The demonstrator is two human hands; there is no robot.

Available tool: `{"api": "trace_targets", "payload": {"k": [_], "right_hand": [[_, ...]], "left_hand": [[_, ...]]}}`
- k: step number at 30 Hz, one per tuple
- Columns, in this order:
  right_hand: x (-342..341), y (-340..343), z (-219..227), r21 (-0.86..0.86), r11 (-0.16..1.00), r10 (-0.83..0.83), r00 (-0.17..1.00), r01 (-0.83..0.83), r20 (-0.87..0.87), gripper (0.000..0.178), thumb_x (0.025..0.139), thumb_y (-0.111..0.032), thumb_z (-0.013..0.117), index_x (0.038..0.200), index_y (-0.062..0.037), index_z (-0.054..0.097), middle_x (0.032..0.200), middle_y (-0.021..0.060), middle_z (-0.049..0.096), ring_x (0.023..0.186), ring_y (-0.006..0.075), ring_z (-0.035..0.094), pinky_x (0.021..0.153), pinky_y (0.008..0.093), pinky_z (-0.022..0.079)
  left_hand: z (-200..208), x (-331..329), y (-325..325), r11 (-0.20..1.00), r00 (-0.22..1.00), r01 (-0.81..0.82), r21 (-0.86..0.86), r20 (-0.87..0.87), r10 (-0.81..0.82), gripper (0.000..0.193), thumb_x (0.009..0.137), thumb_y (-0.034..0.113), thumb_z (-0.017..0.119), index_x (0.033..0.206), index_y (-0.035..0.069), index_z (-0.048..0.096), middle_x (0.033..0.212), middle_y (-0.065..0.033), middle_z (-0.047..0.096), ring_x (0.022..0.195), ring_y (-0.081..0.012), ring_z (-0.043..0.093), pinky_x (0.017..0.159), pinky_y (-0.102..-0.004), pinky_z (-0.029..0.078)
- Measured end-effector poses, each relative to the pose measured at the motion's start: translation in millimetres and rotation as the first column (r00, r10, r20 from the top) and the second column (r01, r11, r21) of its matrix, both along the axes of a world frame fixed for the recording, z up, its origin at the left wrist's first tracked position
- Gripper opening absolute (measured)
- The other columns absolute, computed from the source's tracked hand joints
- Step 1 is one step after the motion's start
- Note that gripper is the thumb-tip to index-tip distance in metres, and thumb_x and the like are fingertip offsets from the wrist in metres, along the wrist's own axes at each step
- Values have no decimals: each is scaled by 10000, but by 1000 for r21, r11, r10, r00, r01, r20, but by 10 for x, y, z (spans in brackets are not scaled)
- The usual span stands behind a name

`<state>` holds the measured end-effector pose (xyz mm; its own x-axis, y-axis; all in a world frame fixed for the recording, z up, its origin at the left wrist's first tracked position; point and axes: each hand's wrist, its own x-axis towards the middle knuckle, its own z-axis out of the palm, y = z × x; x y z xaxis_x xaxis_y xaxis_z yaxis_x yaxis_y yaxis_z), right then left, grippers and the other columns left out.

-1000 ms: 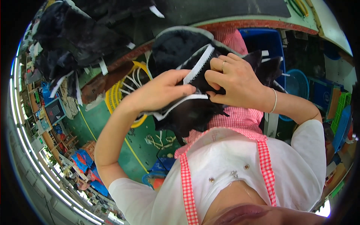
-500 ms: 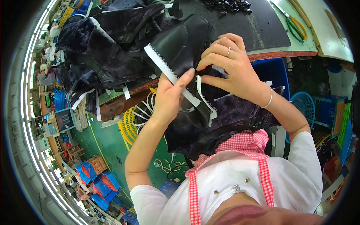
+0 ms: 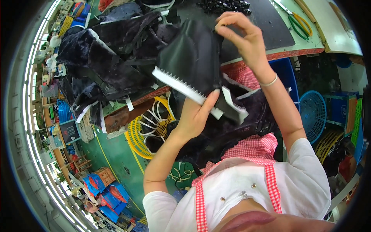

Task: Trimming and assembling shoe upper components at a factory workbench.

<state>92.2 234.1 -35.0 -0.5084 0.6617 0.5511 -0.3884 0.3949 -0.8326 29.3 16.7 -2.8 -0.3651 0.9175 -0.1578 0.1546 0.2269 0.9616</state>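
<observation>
Head view: right hand now at the far edge of the black leather-look piece, left hand holding the near end.
Compared with half a second ago, the right hand [image 3: 247, 40] has shifted from beside the left thumb to the far right corner of the black leather-look piece [image 3: 189, 54]; its thumb and forefinger are pinched together, apparently on a small dark part there, exact part not discernible. The left hand [image 3: 195, 120] remains closed, thumb uppermost, on the near end beside the white toothed strip [image 3: 177, 86]. The piece stands raised between lap and table [image 3: 305, 43], right of the dark pile [image 3: 112, 50]. Judged from this, the left hand anchors while the right works along the right-hand edge, now at its far end.
</observation>
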Motion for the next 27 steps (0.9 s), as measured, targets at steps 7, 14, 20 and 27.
{"api": "trace_targets", "payload": {"k": [7,14,20,27], "right_hand": [[203,-520,338,19,967,255,967,-255,-10,231,739,44,765,938,-32,677,991,56,655,877,131,628,723,240,510],[299,-469,457,328,929,93,965,-174,247,217,732,-172,812,845,-71,657,819,11,637,819,181,610,920,324,390],[309,-452,437,379,922,-7,976,-77,216,229,715,-178,818,766,-79,618,768,19,606,760,222,572,857,324,399],[406,-497,258,385,918,-188,961,98,203,260,702,-169,827,722,-84,582,709,23,561,713,238,552,686,337,445]], "left_hand": [[-95,-315,-465,964,470,-230,132,882,-8,609,887,218,551,1422,-21,387,1375,-194,512,1238,-316,539,1047,-454,434],[-219,-212,-548,910,459,-277,308,875,-156,500,914,137,521,1393,11,453,1371,-137,537,1251,-283,529,1074,-437,395],[-203,-168,-530,947,617,-296,127,782,88,538,905,269,573,1376,30,473,1342,-134,564,1205,-310,561,1043,-439,436],[-41,61,-383,925,893,-379,-6,259,368,783,689,140,834,1352,27,433,1235,-86,560,1132,-210,553,1011,-356,418]]}}
